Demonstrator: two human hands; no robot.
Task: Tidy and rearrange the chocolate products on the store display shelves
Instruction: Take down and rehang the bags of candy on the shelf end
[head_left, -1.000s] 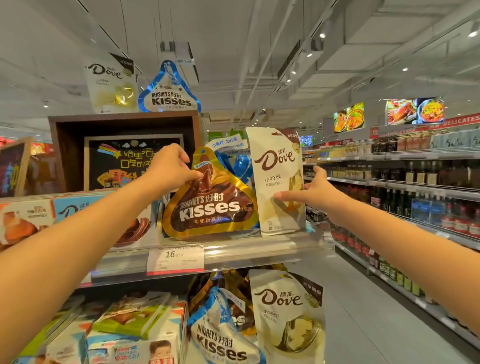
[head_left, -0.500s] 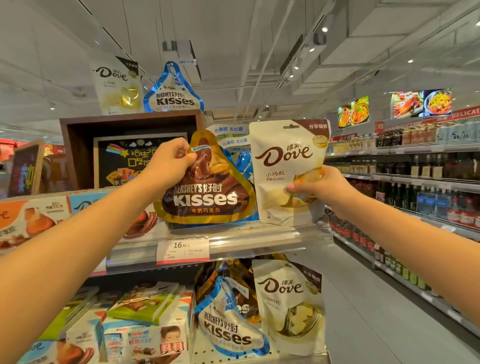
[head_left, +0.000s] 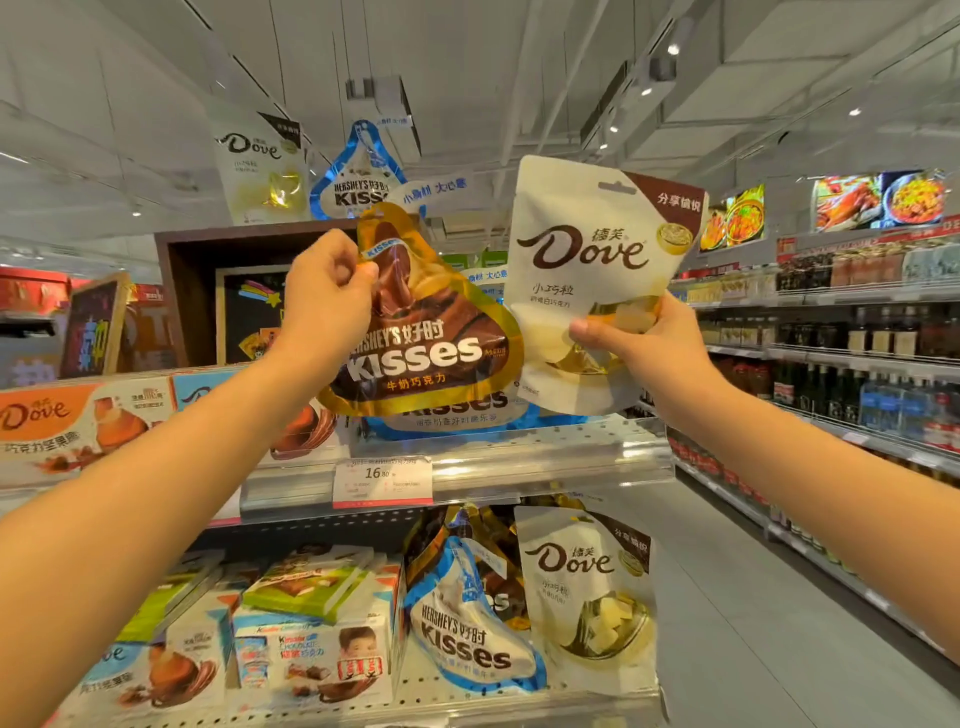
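**Both grips closed on pouches, raised clear of the upper shelf**

Left hand (head_left: 327, 291) pinches the top corner of the gold-and-brown teardrop Hershey's Kisses foil pouch (head_left: 421, 332), which hangs tilted below and to the right of that grip. Right hand (head_left: 639, 343) clasps the cream Dove white-chocolate stand-up pouch (head_left: 587, 280) by its lower right part, long axis upright, leaning slightly right. The two pouches nearly meet edge to edge (I cannot tell whether they touch). Behind and below them lies the clear-fronted upper shelf (head_left: 545, 462), where a blue-edged Kisses pouch (head_left: 457, 415) stands; each held pouch would go back down and away from the person, each hand nearest its own.
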